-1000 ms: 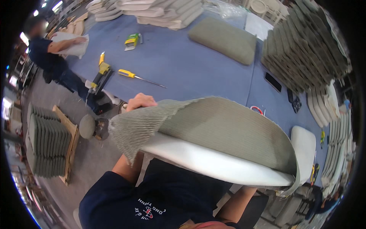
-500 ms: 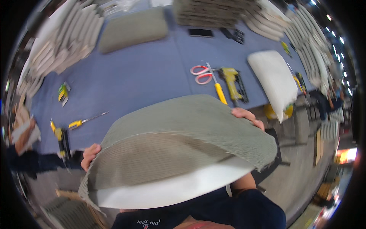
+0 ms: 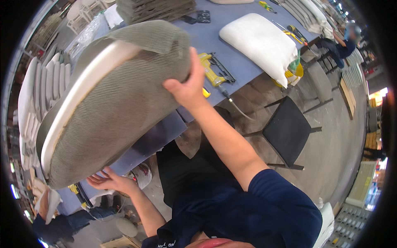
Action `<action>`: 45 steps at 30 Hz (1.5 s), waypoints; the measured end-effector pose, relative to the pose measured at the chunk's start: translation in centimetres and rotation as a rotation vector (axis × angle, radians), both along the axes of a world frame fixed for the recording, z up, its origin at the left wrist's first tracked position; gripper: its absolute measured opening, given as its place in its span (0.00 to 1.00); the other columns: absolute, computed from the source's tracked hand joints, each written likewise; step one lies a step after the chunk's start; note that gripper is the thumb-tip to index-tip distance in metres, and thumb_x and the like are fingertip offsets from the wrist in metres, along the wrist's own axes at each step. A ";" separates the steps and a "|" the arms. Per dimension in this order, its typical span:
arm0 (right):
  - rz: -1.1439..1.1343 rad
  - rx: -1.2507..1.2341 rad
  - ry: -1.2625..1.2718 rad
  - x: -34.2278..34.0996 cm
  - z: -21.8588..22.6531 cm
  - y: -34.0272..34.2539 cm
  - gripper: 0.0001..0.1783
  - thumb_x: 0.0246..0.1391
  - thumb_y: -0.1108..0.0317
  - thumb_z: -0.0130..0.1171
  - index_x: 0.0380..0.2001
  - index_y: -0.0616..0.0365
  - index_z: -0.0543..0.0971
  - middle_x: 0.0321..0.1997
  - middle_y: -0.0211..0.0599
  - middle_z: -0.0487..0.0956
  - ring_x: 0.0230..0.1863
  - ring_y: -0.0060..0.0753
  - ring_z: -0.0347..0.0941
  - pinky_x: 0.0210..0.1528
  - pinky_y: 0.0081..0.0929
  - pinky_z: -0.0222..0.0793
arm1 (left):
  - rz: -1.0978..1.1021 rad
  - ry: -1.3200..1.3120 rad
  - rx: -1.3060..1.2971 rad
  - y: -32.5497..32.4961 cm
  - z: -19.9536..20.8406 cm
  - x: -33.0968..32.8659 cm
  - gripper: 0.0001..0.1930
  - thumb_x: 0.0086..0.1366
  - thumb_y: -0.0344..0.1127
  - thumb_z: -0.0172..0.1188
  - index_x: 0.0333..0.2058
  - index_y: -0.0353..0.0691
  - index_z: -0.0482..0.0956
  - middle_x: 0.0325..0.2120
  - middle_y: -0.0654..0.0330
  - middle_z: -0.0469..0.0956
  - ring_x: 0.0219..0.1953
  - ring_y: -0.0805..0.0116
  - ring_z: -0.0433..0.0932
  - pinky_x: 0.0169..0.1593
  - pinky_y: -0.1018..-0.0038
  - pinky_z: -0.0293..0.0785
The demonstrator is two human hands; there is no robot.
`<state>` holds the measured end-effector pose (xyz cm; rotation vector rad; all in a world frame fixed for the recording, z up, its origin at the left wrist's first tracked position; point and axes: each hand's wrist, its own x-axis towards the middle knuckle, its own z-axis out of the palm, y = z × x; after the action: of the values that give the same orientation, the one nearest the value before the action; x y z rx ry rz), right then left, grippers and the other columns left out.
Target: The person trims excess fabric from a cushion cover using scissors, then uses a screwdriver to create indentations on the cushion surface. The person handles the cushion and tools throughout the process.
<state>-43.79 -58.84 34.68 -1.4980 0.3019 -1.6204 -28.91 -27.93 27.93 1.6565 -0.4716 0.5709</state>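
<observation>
A large cushion in a grey-green ribbed fabric cover (image 3: 115, 103) is held up, tilted, over the near left part of the table. Through the cover's gaping edge shows a curved strip of white filling (image 3: 80, 93). My right hand (image 3: 188, 84) grips the cushion's right end, thumb on the facing side and fingers behind the rim. Under its lower left edge is my left hand (image 3: 108, 182), palm up with fingers stretched apart; whether they touch the fabric I cannot tell. A yellow nail or staple gun (image 3: 213, 72) lies on the table just beyond my right hand.
On the blue-topped table (image 3: 206, 39) are a white stuffed cushion (image 3: 260, 41) and a grey-green stack (image 3: 153, 9). Another yellow gun (image 3: 78, 194) is at the left. A black-seated chair (image 3: 287, 130) stands right, and an air hose (image 3: 240, 108) hangs off the edge. Other people work nearby.
The cushion has swung from lying level before me to a steep tilt at the left. My left hand has come off its edge to beneath it; my right still grips it.
</observation>
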 end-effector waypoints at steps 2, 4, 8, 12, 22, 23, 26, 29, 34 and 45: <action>-0.047 0.009 0.003 0.4 0.3 -0.5 0.56 0.42 0.30 0.83 0.60 0.63 0.75 0.48 0.43 0.88 0.53 0.40 0.86 0.57 0.38 0.79 | -0.034 -0.055 0.092 -0.6 -3.4 -2.4 0.40 0.74 0.35 0.64 0.76 0.37 0.52 0.77 0.44 0.54 0.77 0.51 0.59 0.76 0.54 0.58; -0.070 0.014 0.010 1.0 0.4 -0.9 0.56 0.41 0.30 0.83 0.60 0.63 0.75 0.47 0.45 0.87 0.52 0.44 0.87 0.55 0.39 0.80 | -0.204 -0.089 0.301 -0.4 -6.8 -4.9 0.37 0.70 0.33 0.67 0.73 0.35 0.61 0.75 0.45 0.62 0.75 0.49 0.63 0.75 0.55 0.60; -0.103 0.014 0.041 1.5 0.3 -1.4 0.56 0.40 0.28 0.83 0.59 0.63 0.76 0.47 0.49 0.87 0.51 0.51 0.86 0.54 0.40 0.80 | -0.840 0.007 0.704 -5.2 -5.8 -11.6 0.18 0.68 0.30 0.68 0.56 0.35 0.83 0.57 0.47 0.83 0.62 0.48 0.81 0.67 0.58 0.73; -0.098 0.035 0.039 1.4 -0.2 -1.8 0.58 0.38 0.27 0.83 0.59 0.63 0.76 0.48 0.51 0.86 0.51 0.53 0.86 0.54 0.43 0.80 | -1.183 0.087 0.802 -10.0 -5.9 -15.3 0.23 0.66 0.35 0.70 0.59 0.36 0.82 0.61 0.44 0.81 0.67 0.43 0.77 0.70 0.54 0.71; -0.072 0.013 0.108 1.7 -0.4 -3.5 0.59 0.39 0.25 0.80 0.61 0.63 0.75 0.47 0.54 0.85 0.50 0.59 0.84 0.52 0.46 0.80 | -0.908 -0.078 0.624 -31.5 -9.4 -15.8 0.41 0.68 0.44 0.70 0.74 0.36 0.65 0.74 0.33 0.63 0.78 0.34 0.57 0.80 0.46 0.51; -0.065 0.005 0.111 1.7 -0.3 -3.8 0.59 0.40 0.26 0.80 0.61 0.63 0.74 0.47 0.54 0.85 0.50 0.59 0.84 0.52 0.46 0.80 | -0.838 -0.107 0.653 -33.8 -9.2 -14.7 0.41 0.68 0.46 0.70 0.74 0.36 0.65 0.74 0.33 0.62 0.79 0.34 0.57 0.80 0.46 0.50; -0.051 0.005 0.120 1.8 -0.4 -4.3 0.58 0.41 0.27 0.80 0.62 0.63 0.74 0.48 0.54 0.85 0.50 0.60 0.84 0.52 0.46 0.80 | -0.594 0.014 0.707 -38.5 -8.5 -11.8 0.44 0.69 0.53 0.67 0.76 0.36 0.63 0.76 0.32 0.58 0.80 0.35 0.52 0.81 0.45 0.47; -0.065 0.016 0.142 1.0 -0.6 -4.9 0.58 0.42 0.28 0.80 0.62 0.63 0.74 0.49 0.55 0.85 0.50 0.59 0.84 0.52 0.45 0.80 | -0.503 0.245 0.750 -40.4 -7.9 -11.6 0.47 0.69 0.57 0.65 0.77 0.34 0.61 0.77 0.30 0.56 0.81 0.35 0.50 0.81 0.48 0.47; -0.026 0.022 0.100 1.0 -1.1 -4.9 0.57 0.43 0.28 0.80 0.62 0.62 0.73 0.49 0.54 0.85 0.50 0.59 0.84 0.53 0.45 0.80 | -0.401 0.144 0.770 -40.1 -8.6 -11.5 0.44 0.68 0.56 0.62 0.75 0.32 0.65 0.71 0.28 0.66 0.76 0.33 0.62 0.79 0.49 0.54; -0.010 0.001 0.114 2.0 -1.1 -5.6 0.55 0.44 0.32 0.82 0.63 0.62 0.73 0.50 0.53 0.85 0.51 0.57 0.84 0.54 0.45 0.79 | -0.562 0.193 0.932 -38.4 -4.2 -13.6 0.39 0.62 0.19 0.57 0.74 0.34 0.64 0.59 0.42 0.78 0.63 0.44 0.77 0.69 0.57 0.71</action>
<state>-41.82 -64.39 33.63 -1.5936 0.3740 -1.5455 -42.51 -66.38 23.70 2.2744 -1.1191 -0.2934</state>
